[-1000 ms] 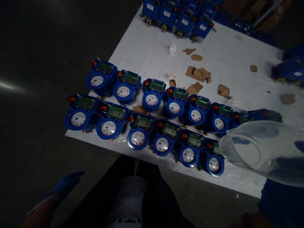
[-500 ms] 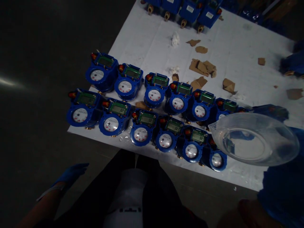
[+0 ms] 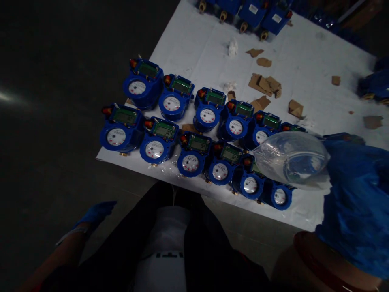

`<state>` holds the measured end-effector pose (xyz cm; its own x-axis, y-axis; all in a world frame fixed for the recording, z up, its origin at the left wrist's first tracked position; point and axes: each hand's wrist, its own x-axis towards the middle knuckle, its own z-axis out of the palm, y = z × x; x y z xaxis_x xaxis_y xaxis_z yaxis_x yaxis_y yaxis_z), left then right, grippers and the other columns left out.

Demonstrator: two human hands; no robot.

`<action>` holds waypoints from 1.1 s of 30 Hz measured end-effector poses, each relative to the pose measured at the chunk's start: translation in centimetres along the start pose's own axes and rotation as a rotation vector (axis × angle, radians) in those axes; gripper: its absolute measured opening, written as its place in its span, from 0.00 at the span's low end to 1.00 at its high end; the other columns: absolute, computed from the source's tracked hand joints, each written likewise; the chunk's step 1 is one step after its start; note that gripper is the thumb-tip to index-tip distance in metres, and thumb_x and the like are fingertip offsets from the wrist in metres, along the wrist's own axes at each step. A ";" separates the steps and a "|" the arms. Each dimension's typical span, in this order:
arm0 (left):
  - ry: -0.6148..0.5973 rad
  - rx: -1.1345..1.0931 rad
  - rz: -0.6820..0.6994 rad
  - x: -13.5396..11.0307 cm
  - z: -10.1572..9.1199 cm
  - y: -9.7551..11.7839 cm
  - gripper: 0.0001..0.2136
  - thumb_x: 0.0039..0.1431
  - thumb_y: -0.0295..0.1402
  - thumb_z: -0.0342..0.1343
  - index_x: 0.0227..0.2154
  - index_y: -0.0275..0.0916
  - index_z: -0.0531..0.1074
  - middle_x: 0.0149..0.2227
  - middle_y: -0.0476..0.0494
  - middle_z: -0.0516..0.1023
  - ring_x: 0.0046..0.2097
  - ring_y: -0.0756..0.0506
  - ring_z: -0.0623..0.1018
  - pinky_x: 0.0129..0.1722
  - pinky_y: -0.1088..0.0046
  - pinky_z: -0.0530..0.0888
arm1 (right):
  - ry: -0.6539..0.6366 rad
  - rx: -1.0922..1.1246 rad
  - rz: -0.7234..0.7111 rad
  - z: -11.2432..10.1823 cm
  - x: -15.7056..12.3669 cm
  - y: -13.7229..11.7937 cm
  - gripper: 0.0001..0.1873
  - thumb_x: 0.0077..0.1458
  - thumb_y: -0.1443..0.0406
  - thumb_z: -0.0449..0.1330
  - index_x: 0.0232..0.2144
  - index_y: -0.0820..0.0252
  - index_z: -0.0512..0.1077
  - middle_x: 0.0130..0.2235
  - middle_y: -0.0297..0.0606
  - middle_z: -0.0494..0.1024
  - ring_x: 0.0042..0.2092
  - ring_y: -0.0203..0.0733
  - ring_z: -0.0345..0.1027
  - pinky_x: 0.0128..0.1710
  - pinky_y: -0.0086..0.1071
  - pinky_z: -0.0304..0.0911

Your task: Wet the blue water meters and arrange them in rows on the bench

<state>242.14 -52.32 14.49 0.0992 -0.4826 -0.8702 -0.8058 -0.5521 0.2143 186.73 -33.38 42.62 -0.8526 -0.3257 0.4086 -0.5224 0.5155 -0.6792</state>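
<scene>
My right hand, in a blue glove, is closed around a clear plastic jug with a pouring spout. The jug is tilted, its spout pointing left above the right end of two rows of blue water meters. Each meter has a round white dial, with a green circuit board and small display above it. Their lids are off or out of view. Down at the lower left, beside my leg, my left hand hangs in a blue glove, fingers stretched out and holding nothing. The jug hides some of the rightmost meters.
The meters stand along the near edge of a white-covered table. Torn brown cardboard pieces and crumpled white scraps lie beyond them. More blue meters stand at the far edge, others at the right.
My right hand has brought the jug left and turned it, so more of the glove shows. The view has shifted slightly, moving the meters up and right in the picture. My left hand still hangs.
</scene>
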 end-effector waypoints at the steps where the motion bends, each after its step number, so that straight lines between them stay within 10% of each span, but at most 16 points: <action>1: -0.008 -0.008 -0.011 0.0 -0.1 -0.1 0.37 0.40 0.38 0.58 0.57 0.26 0.77 0.63 0.22 0.80 0.58 0.30 0.83 0.53 0.59 0.82 | 0.017 0.018 -0.013 0.3 0.0 0.0 0.13 0.58 0.58 0.69 0.42 0.58 0.86 0.39 0.41 0.85 0.40 0.57 0.80 0.49 0.57 0.73; 11: -0.009 -0.033 -0.088 0.5 -0.6 -1.6 0.35 0.41 0.42 0.59 0.56 0.31 0.76 0.62 0.24 0.81 0.58 0.31 0.82 0.44 0.64 0.79 | -0.132 -0.171 -0.024 1.1 0.7 -1.1 0.12 0.54 0.56 0.69 0.37 0.54 0.87 0.35 0.40 0.84 0.33 0.52 0.78 0.34 0.46 0.70; 33: -0.062 -0.056 -0.116 0.6 -0.6 -1.5 0.38 0.42 0.42 0.58 0.59 0.28 0.72 0.68 0.22 0.74 0.63 0.31 0.78 0.49 0.64 0.75 | -0.195 -0.272 0.014 1.6 1.2 -1.4 0.15 0.57 0.53 0.68 0.43 0.53 0.86 0.36 0.39 0.84 0.34 0.54 0.79 0.34 0.48 0.70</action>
<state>243.76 -52.24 13.90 0.1517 -0.3714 -0.9160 -0.7569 -0.6397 0.1340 186.43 -35.77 43.05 -0.8556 -0.4488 0.2580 -0.5165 0.7054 -0.4855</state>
